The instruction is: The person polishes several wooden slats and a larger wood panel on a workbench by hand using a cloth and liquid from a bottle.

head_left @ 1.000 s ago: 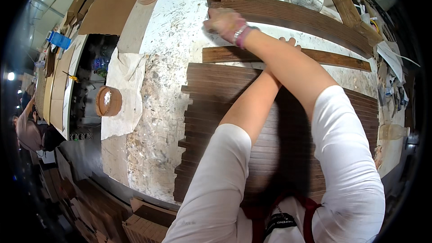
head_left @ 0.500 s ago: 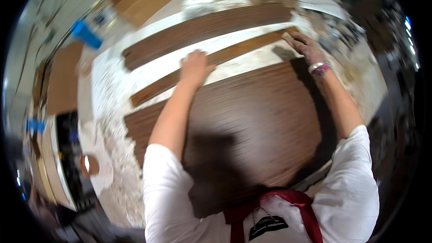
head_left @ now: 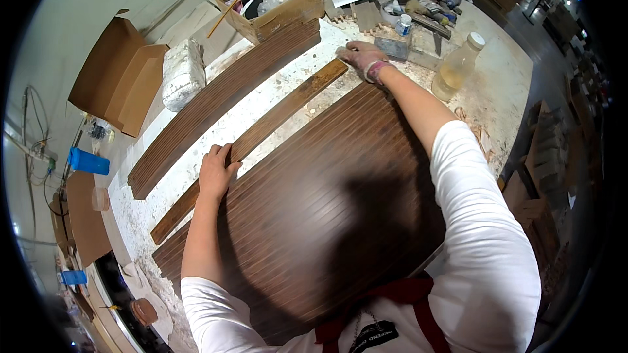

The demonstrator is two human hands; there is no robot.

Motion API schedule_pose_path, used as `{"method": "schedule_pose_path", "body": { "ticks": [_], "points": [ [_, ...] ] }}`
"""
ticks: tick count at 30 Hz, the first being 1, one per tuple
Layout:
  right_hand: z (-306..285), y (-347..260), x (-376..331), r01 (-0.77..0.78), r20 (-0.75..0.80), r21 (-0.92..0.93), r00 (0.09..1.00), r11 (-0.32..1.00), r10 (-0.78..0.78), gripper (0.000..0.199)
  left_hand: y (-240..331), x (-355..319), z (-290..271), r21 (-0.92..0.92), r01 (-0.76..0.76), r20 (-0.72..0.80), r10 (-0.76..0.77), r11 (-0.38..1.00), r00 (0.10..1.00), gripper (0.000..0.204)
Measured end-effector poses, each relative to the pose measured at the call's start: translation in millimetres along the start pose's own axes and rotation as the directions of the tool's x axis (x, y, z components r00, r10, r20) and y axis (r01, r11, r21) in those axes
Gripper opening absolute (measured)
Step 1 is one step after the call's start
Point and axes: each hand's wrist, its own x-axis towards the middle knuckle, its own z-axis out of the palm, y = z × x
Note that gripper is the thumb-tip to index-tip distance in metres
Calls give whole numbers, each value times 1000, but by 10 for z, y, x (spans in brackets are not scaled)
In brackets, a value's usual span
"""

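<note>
A narrow brown wooden strip (head_left: 288, 106) lies slantwise on the white, stained worktop (head_left: 245, 121). My left hand (head_left: 217, 171) grips it left of its middle, fingers over the far edge and thumb at the near side. At the strip's far right end is my right hand (head_left: 365, 59), its fingers curled around something small and pale that is mostly hidden. A bracelet circles that wrist. Closer to me lies a wide, dark brown grooved panel (head_left: 307, 202), shaded by my head and arms. Beyond the strip runs a longer, curved grooved board (head_left: 226, 101).
Behind the boards stand an open cardboard box (head_left: 281, 23) of odds and ends and a white wrapped bundle (head_left: 183, 75). On the right are a grey block (head_left: 391, 48), a bottle of yellowish liquid (head_left: 456, 68) and scattered tools (head_left: 432, 10). A blue cup (head_left: 89, 161) sits far left.
The view has turned, so the boards slant more steeply. My right hand has moved slightly off the strip's right end. My left hand stays on the strip.
</note>
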Motion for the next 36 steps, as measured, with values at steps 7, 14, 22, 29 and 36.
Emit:
{"method": "schedule_pose_path", "body": {
  "ticks": [7,14,22,29,36],
  "points": [
    [-291,91,-316,138,260,-145,961,980,-97,50,91,-93,-59,33,90,17,-90,995,996,54],
    [-65,744,-359,-173,126,885,983,432,136,33,-38,-23,-306,-435,64,255,55,898,965,41],
    [-2,999,-346,-246,231,969,939,30,256,21,-160,379,-555,-445,104,263,19,890,965,63],
    [-31,1189,-355,-246,255,953,967,176,-27,24,-396,1357,-312,166,65,-143,-42,984,989,98],
    [-35,1267,-427,-153,184,920,982,360,-51,22,-224,1567,-69,272,52,-89,-29,961,996,98]
  ]
}}
